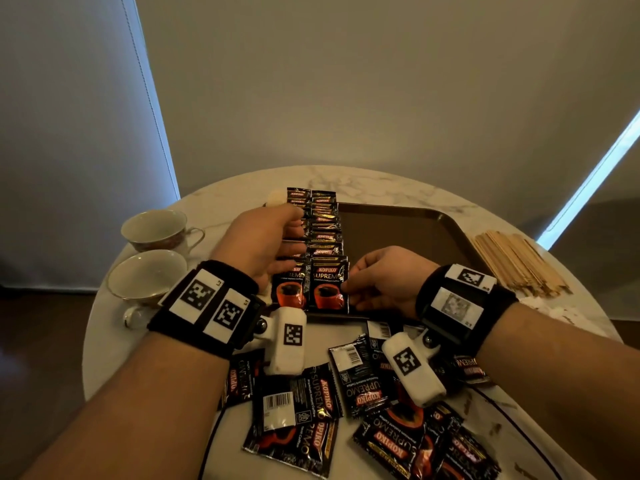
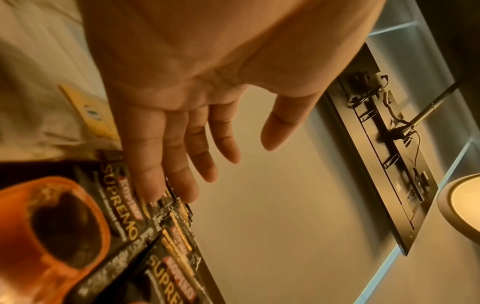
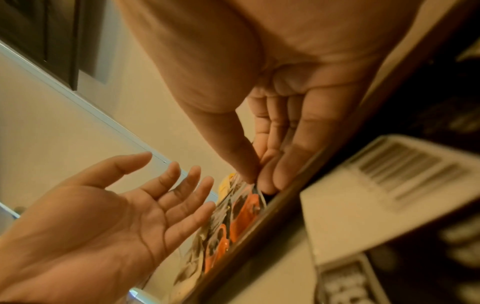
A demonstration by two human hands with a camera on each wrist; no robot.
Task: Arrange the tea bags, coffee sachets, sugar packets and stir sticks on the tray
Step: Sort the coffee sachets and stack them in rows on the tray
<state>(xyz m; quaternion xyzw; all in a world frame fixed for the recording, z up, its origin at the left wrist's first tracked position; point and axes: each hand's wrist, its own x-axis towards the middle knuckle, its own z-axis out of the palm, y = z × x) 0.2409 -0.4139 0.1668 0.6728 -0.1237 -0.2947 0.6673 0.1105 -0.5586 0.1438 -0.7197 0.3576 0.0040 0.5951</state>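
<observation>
The right hand (image 1: pixel 379 280) pinches the corner of the front coffee sachet (image 1: pixel 329 289) on the tray (image 1: pixel 398 233); the left hand (image 1: pixel 263 244) hovers flat, fingers straight, over two sachet rows. More loose sachets (image 1: pixel 301 414) and the stir sticks (image 1: pixel 516 263) wait on the table.

A round marble tabletop (image 1: pixel 381 183) carries a brown tray (image 1: pixel 398 230) at its centre. Two overlapping rows of coffee sachets (image 1: pixel 323 233) fill the tray's 9 o'clock side. The left hand (image 1: pixel 263 240) lies over the left row with straight fingers. The right hand (image 1: pixel 384 280) pinches the edge of the nearest sachet (image 1: pixel 329 289) in the right row. Loose sachets (image 1: pixel 346 403) lie scattered at 6 o'clock. Wooden stir sticks (image 1: pixel 516 265) lie piled at 3 o'clock, two teacups (image 1: pixel 152 251) at 9 o'clock.
</observation>
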